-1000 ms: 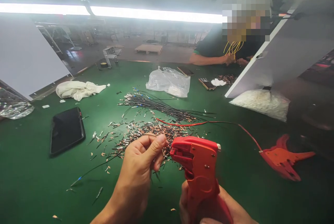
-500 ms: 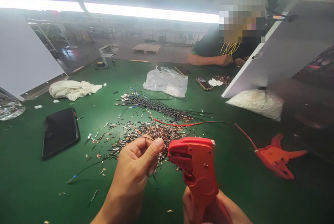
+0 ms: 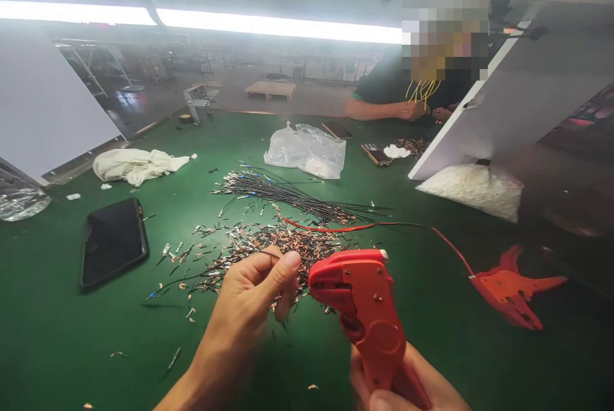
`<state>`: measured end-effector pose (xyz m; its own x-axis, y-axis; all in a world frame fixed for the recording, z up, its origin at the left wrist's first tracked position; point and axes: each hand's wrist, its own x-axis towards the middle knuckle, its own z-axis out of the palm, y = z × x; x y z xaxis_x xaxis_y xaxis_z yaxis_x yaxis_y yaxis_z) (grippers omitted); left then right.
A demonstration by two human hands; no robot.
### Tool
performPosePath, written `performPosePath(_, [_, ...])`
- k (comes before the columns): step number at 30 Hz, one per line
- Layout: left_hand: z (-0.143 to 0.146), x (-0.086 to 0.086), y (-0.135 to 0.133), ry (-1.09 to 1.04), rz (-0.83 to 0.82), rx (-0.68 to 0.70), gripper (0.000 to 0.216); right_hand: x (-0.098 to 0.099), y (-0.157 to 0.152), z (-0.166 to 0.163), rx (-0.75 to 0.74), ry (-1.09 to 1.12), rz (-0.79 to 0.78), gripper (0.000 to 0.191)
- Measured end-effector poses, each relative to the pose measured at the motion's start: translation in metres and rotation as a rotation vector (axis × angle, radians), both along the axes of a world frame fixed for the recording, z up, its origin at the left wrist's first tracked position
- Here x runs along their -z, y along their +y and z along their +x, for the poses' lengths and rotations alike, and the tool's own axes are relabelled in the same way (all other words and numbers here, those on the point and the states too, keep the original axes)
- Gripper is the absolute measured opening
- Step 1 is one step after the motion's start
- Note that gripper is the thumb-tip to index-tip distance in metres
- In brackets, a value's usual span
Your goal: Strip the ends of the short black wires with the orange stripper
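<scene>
Right hand [image 3: 407,379] wrapped round red stripper [image 3: 367,296]; left hand [image 3: 254,296] pinches black wire [image 3: 169,284] left of stripper, scrap pile [image 3: 307,241] beyond. Best keep wire straight, square to stripper's mouth.

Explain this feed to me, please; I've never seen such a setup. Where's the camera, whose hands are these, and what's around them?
There's no robot: these are a person's bare hands, seen by a camera worn on their head, looking forward and down. The right hand grips a red hand tool. The left hand pinches a thin dark wire. The green table bears wire scraps, a bundle of black wires, a phone and a second red tool. Across it, another person's hand is at some yellow strands.
</scene>
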<state>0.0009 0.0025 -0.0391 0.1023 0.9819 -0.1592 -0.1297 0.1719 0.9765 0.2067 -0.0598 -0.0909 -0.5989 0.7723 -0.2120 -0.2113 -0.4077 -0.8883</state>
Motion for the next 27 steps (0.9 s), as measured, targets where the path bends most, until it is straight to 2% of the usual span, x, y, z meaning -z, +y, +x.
performPosePath(4, [0.001, 0.001, 0.001, 0.018, 0.026, 0.047, 0.042, -0.002, 0.006, 0.005, 0.048, -0.016, -0.071, 0.044])
performPosePath(8, [0.003, 0.001, -0.001, 0.035, 0.066, 0.024, 0.04, -0.006, 0.009, 0.004, -0.026, 0.082, -0.02, 0.044])
performPosePath(14, [0.004, 0.005, -0.005, -0.009, 0.092, 0.016, 0.037, -0.004, 0.007, -0.001, -0.047, 0.207, -0.046, 0.035])
performPosePath(18, [0.004, 0.005, -0.007, -0.029, 0.104, 0.011, 0.037, -0.002, 0.008, -0.004, -0.047, 0.17, 0.017, 0.038])
performPosePath(22, [0.0, 0.002, -0.007, -0.022, 0.138, -0.029, 0.035, -0.004, 0.007, -0.003, -0.053, 0.191, -0.037, 0.041])
performPosePath(25, [-0.004, 0.001, -0.005, 0.045, 0.197, -0.07, 0.031, -0.01, 0.005, 0.002, 0.051, 0.206, -0.095, 0.042])
performPosePath(27, [-0.003, 0.004, -0.005, 0.144, 0.264, -0.051, 0.029, -0.016, 0.007, 0.006, 0.224, 0.084, -0.018, 0.038])
